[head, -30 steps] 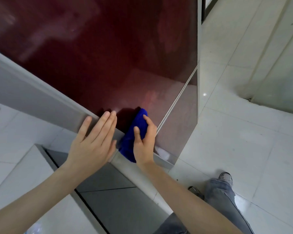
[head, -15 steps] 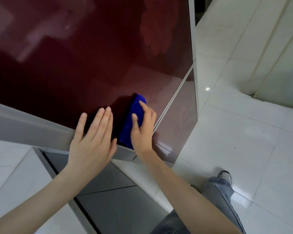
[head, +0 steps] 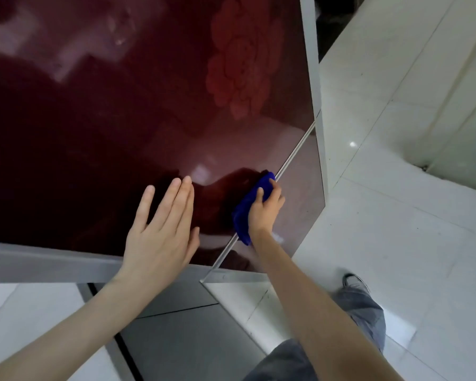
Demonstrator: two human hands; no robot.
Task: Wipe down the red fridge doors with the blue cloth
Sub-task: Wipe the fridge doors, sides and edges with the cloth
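At door seam: right hand, blue cloth, seemingly shifted rightward.

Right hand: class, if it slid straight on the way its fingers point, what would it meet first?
Most likely the silver strip between the two red fridge doors. The right hand points up and right, and the blue cloth under its fingers seems to touch that strip.

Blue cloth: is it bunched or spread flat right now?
Bunched. The blue cloth is wadded into a thick roll under the right hand, whose fingers curl over it against the red fridge door.
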